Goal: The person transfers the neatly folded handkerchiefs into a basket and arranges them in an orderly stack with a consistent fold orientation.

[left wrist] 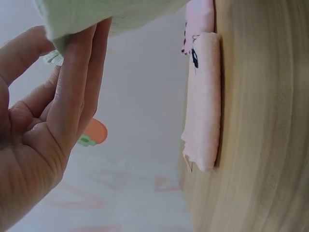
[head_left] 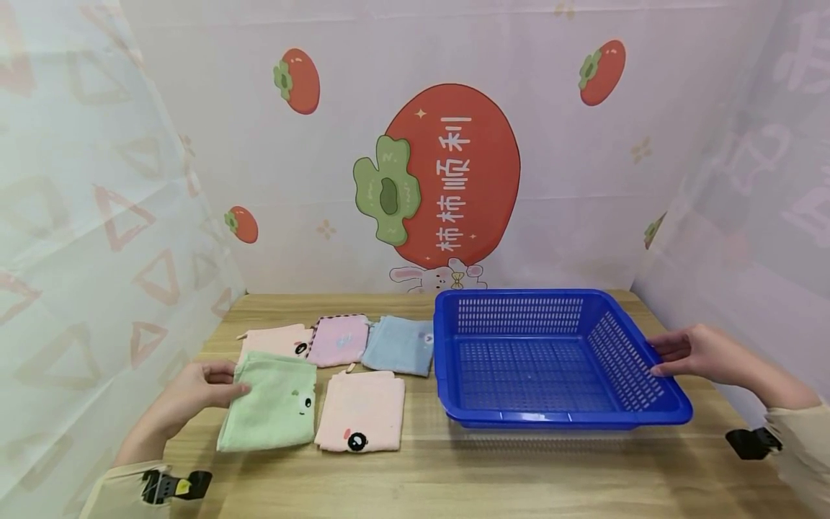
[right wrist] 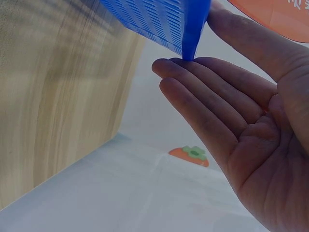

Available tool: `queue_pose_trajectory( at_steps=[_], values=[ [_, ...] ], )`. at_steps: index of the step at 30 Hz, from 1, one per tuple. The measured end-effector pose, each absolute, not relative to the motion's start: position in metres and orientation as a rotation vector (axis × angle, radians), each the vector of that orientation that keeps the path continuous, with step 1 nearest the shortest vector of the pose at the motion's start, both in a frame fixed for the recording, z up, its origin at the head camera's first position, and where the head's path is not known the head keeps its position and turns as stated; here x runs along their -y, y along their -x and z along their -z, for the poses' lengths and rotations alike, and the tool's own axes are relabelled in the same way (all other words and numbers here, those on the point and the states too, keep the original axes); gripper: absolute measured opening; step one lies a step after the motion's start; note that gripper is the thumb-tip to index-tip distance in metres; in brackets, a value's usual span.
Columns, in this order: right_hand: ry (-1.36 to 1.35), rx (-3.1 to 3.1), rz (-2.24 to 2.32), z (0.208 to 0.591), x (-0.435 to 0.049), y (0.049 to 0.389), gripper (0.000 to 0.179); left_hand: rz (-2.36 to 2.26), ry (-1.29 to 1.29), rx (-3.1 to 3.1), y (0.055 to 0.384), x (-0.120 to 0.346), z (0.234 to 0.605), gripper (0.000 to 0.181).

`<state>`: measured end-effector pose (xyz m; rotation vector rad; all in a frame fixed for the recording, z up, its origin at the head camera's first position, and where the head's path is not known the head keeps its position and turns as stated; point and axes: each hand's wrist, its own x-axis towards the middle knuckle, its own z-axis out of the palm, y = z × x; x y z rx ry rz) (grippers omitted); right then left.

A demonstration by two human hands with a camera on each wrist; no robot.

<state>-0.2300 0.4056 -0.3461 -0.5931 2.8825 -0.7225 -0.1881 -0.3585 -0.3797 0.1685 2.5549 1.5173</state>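
My left hand (head_left: 202,389) pinches the left edge of a folded green towel (head_left: 275,411) with a small stitched face. In the left wrist view the green towel (left wrist: 116,14) is up off the table, between thumb and fingers. On the right, my right hand (head_left: 703,357) grips the right rim of a blue plastic basket (head_left: 532,418). The right wrist view has the thumb over the basket rim (right wrist: 193,34) and straight fingers under it. Nothing lies inside the basket.
Folded towels lie left of the basket: a peach one (head_left: 363,411) in front, and behind it another peach one (head_left: 275,339), a pink one (head_left: 340,339) and a blue one (head_left: 398,346). A printed cloth wall (head_left: 551,180) stands behind the wooden table (head_left: 415,483).
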Motion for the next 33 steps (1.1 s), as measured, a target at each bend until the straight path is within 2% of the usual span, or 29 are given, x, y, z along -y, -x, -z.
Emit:
queue_pose_trajectory(
  at_steps=[12,33],
  values=[
    [0.547,-2.888,0.683,0.344,-0.403,0.229,0.059,-1.521,-0.145,-2.579,0.187,0.353,0.368,0.047],
    [0.565,-2.892,0.685,0.344,-0.404,0.229,0.058,-1.564,-0.211,-2.591,0.189,0.334,0.350,0.044]
  ],
)
